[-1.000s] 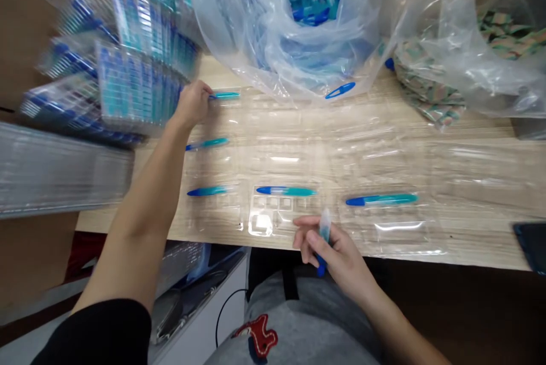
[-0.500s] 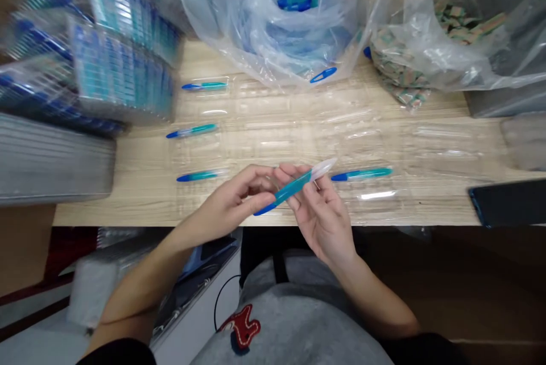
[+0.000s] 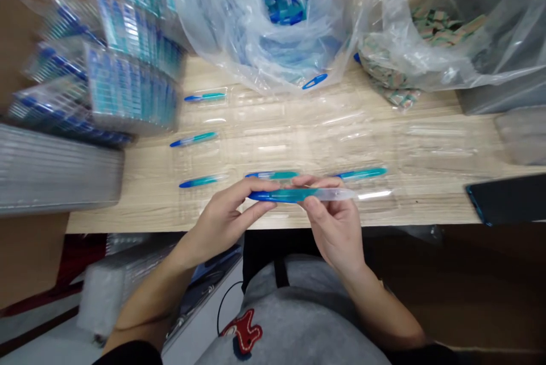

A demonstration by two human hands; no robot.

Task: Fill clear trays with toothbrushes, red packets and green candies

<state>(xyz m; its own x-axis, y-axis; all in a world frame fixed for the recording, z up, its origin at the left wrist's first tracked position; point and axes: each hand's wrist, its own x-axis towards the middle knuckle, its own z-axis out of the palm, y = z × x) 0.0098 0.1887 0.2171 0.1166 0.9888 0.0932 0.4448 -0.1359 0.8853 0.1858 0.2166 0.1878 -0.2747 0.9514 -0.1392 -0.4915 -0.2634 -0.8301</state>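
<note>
A slim, pen-shaped blue-and-teal stick (image 3: pixel 294 195) with a translucent whitish end is held level just above the front of the table. My left hand (image 3: pixel 232 211) is closed on its dark blue end, between thumb and fingers. At the other end my right hand (image 3: pixel 335 220) pinches it near where the teal meets the whitish part. Just behind my fingers lies a similar stick (image 3: pixel 277 175) in a clear plastic tray, partly covered by my right hand. Another stick (image 3: pixel 362 173) rests to the right of it.
Clear moulded trays (image 3: pixel 268 149) cover the table, with several sticks at their left side. Filled clear packs (image 3: pixel 132 86) are stacked at the left. A plastic bag (image 3: pixel 239 41) of blue pieces and a bag (image 3: pixel 384 63) of striped pieces stand behind. A phone (image 3: pixel 507 197) lies right.
The held stick has turned from slanted to nearly level. My left hand has come to grip its blue end, and the stick behind my hands has come into view.
</note>
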